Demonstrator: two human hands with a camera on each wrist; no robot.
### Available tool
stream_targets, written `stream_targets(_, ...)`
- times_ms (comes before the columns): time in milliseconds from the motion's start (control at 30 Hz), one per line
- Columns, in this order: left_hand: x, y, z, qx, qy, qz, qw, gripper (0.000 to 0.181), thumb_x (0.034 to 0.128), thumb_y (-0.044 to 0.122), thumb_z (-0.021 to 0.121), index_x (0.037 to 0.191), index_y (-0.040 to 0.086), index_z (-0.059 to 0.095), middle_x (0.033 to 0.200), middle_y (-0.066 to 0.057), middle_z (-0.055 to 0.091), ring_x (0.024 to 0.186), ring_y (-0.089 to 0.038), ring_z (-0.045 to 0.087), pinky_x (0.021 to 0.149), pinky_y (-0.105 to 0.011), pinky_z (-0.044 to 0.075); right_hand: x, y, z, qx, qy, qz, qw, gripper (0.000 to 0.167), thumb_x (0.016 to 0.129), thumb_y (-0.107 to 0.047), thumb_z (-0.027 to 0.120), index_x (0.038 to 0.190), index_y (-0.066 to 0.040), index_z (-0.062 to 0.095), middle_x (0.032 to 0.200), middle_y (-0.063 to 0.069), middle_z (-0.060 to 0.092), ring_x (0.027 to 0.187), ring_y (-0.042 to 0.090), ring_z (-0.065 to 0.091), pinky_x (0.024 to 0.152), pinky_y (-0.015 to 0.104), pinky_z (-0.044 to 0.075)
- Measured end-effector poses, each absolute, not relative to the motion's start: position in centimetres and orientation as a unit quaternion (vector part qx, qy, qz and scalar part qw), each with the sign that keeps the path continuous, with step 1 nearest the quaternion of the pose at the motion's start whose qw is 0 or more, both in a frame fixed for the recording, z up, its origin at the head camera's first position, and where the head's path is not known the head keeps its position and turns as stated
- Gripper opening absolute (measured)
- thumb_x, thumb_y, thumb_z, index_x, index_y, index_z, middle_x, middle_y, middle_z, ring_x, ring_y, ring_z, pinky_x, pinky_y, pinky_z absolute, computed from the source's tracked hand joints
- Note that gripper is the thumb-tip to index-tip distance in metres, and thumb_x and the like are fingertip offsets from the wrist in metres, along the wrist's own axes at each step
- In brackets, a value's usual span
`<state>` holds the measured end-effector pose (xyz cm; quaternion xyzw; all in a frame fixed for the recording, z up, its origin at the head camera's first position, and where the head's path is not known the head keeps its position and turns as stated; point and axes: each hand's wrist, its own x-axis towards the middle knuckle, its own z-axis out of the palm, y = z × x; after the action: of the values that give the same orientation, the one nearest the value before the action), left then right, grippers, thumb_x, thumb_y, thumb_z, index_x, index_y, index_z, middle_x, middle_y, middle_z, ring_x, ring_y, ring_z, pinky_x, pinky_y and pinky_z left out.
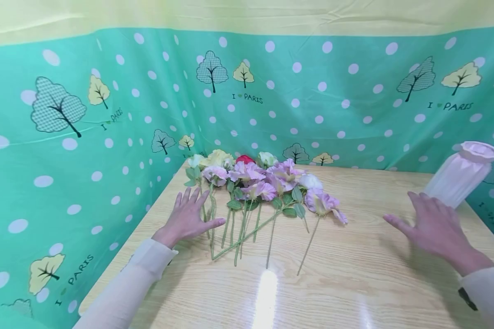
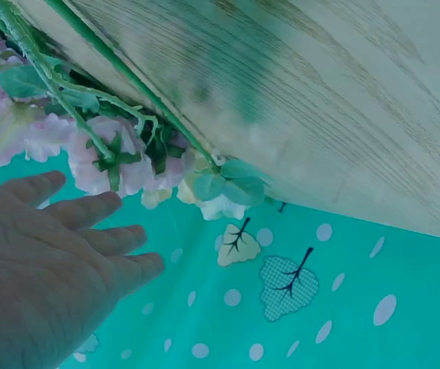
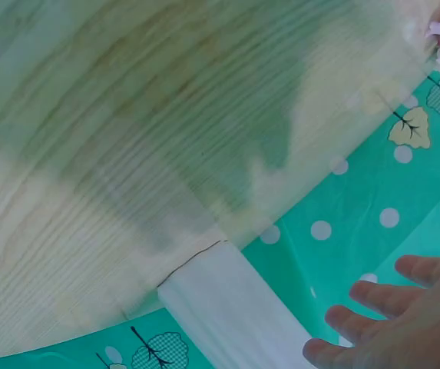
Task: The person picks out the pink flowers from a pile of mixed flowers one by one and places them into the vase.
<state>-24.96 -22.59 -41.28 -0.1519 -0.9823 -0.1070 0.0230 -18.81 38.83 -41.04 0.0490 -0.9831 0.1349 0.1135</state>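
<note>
A bunch of artificial flowers lies on the wooden table, heads toward the back and green stems [image 1: 240,237] toward the front. Among them are purple flowers [image 1: 247,172], a yellow one [image 1: 218,157], a red one [image 1: 244,159] and white ones [image 1: 310,182]. My left hand [image 1: 189,217] hovers with spread fingers at the left side of the stems, holding nothing. On the right stands a pale pink ribbed vase [image 1: 463,173]. My right hand [image 1: 438,226], fingers extended, is just in front of the vase; the right wrist view shows a gap between them.
The light wood table [image 1: 337,292] has a bright reflection near its front. Green cloth [image 1: 296,100] printed with dots and trees hangs behind and along the sides. A rightmost purple flower [image 1: 323,202] lies slightly apart, its stem pointing forward.
</note>
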Motion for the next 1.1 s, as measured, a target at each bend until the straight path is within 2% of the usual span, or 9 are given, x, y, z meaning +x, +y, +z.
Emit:
stream_targets(133, -24.8, -22.6, -41.3, -0.151, -0.982, -0.107, 0.024, 0.115, 0.0839, 0.084, 0.054, 0.164, 0.009, 0.019, 0.168, -0.023, 0.01, 0.154, -0.046, -0.003, 0.122, -0.061, -0.007, -19.2, 39.4, -40.6, 0.019, -0.983, 0.14, 0.121, 0.104, 0.095, -0.062, 0.061, 0.15, 0.018, 0.025, 0.138, 0.049, 0.036, 0.119, 0.068, 0.034, 0.089, 0.08, 0.029)
stream_targets(267, -24.7, -22.5, -41.3, -0.151, -0.983, -0.106, 0.025, 0.115, 0.0835, 0.085, 0.053, 0.164, 0.01, 0.019, 0.168, -0.023, 0.01, 0.154, -0.046, -0.003, 0.122, -0.061, -0.007, -19.3, 40.1, -40.1, -0.035, -0.98, 0.152, 0.123, 0.107, 0.094, -0.067, 0.059, 0.148, 0.02, 0.025, 0.129, 0.046, 0.041, 0.109, 0.062, 0.042, 0.078, 0.075, 0.039)
stream_targets(333, -24.7, -22.5, -41.2, -0.151, -0.982, -0.106, 0.026, 0.116, 0.0834, 0.085, 0.053, 0.164, 0.009, 0.019, 0.168, -0.024, 0.01, 0.154, -0.046, -0.003, 0.122, -0.061, -0.006, -19.3, 40.5, -39.7, -0.07, -0.977, 0.159, 0.127, 0.109, 0.093, -0.07, 0.058, 0.147, 0.02, 0.026, 0.123, 0.045, 0.042, 0.101, 0.059, 0.045, 0.068, 0.069, 0.042)
stream_targets(533, -24.6, -22.6, -41.0, -0.147, -0.983, -0.104, 0.024, 0.115, 0.0832, 0.086, 0.052, 0.164, 0.01, 0.02, 0.168, -0.023, 0.011, 0.154, -0.045, -0.002, 0.122, -0.061, -0.006, -19.5, 41.9, -38.7, -0.172, -0.952, 0.198, 0.158, 0.115, 0.089, -0.072, 0.061, 0.142, 0.023, 0.025, 0.111, 0.043, 0.042, 0.09, 0.055, 0.047, 0.056, 0.057, 0.043)
stream_targets(833, -24.6, -22.5, -40.8, -0.151, -0.983, -0.105, 0.026, 0.115, 0.0837, 0.086, 0.051, 0.164, 0.01, 0.02, 0.167, -0.024, 0.014, 0.154, -0.046, -0.003, 0.122, -0.061, -0.006, -20.3, 44.2, -37.7, -0.257, -0.921, 0.247, 0.159, 0.119, 0.088, -0.07, 0.061, 0.143, 0.024, 0.013, 0.114, 0.045, 0.034, 0.096, 0.056, 0.042, 0.065, 0.057, 0.041)
stream_targets(900, -24.6, -22.4, -40.8, -0.151, -0.983, -0.105, 0.025, 0.115, 0.0837, 0.086, 0.052, 0.163, 0.009, 0.02, 0.167, -0.024, 0.013, 0.154, -0.045, -0.003, 0.122, -0.06, -0.006, -20.6, 44.9, -37.5, -0.265, -0.916, 0.26, 0.15, 0.121, 0.09, -0.069, 0.059, 0.146, 0.022, 0.003, 0.126, 0.05, 0.03, 0.108, 0.061, 0.038, 0.077, 0.064, 0.042)
stream_targets(967, -24.5, -22.4, -40.8, -0.152, -0.982, -0.104, 0.025, 0.115, 0.0839, 0.085, 0.052, 0.163, 0.009, 0.02, 0.167, -0.025, 0.013, 0.154, -0.046, -0.002, 0.122, -0.061, -0.006, -20.8, 45.5, -37.4, -0.271, -0.91, 0.278, 0.145, 0.122, 0.092, -0.068, 0.058, 0.149, 0.017, -0.007, 0.14, 0.052, 0.019, 0.125, 0.064, 0.03, 0.096, 0.068, 0.038)
stream_targets(1033, -24.5, -22.4, -40.8, -0.152, -0.982, -0.106, 0.024, 0.115, 0.0838, 0.085, 0.052, 0.163, 0.008, 0.021, 0.167, -0.025, 0.013, 0.154, -0.046, -0.002, 0.122, -0.06, -0.006, -21.1, 45.9, -37.3, -0.278, -0.905, 0.291, 0.136, 0.123, 0.093, -0.067, 0.056, 0.151, 0.012, -0.019, 0.152, 0.049, 0.002, 0.14, 0.063, 0.013, 0.114, 0.07, 0.021)
stream_targets(1100, -24.5, -22.4, -40.9, -0.151, -0.983, -0.105, 0.022, 0.115, 0.0837, 0.086, 0.051, 0.163, 0.008, 0.02, 0.167, -0.024, 0.012, 0.154, -0.046, -0.003, 0.122, -0.06, -0.007, -21.2, 46.1, -37.1, -0.283, -0.9, 0.304, 0.13, 0.124, 0.094, -0.066, 0.056, 0.151, 0.008, -0.026, 0.157, 0.044, -0.009, 0.147, 0.06, 0.001, 0.118, 0.068, 0.01)
